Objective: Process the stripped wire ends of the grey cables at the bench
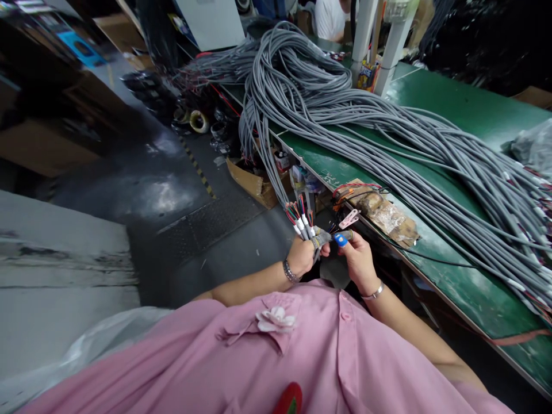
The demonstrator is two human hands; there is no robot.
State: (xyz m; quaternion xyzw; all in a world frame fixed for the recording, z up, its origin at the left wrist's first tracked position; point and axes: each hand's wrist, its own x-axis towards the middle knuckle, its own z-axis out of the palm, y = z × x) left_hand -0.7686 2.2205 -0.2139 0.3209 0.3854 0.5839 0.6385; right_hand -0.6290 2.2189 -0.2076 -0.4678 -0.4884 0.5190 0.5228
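Observation:
A bundle of grey cables (306,233) is gripped in my left hand (302,254). The cables' white-banded ends point up and fan out into thin red, green and black wires (297,211). A grey finger cover is on my left hand. Close beside it, my right hand (360,260) is closed in a pinch, a blue cover (340,240) on the thumb and a grey one on the forefinger. What sits between those fingertips is too small to make out. Just above them is a pink clothes peg (349,218) at the bench edge.
Long grey cables (328,123) lie heaped across the green bench (435,98), some hanging over its edge. A tape-wrapped block (383,213) rests near the front edge. Below stands an open cardboard box (254,183). White posts (390,57) rise behind; a person (330,20) is beyond.

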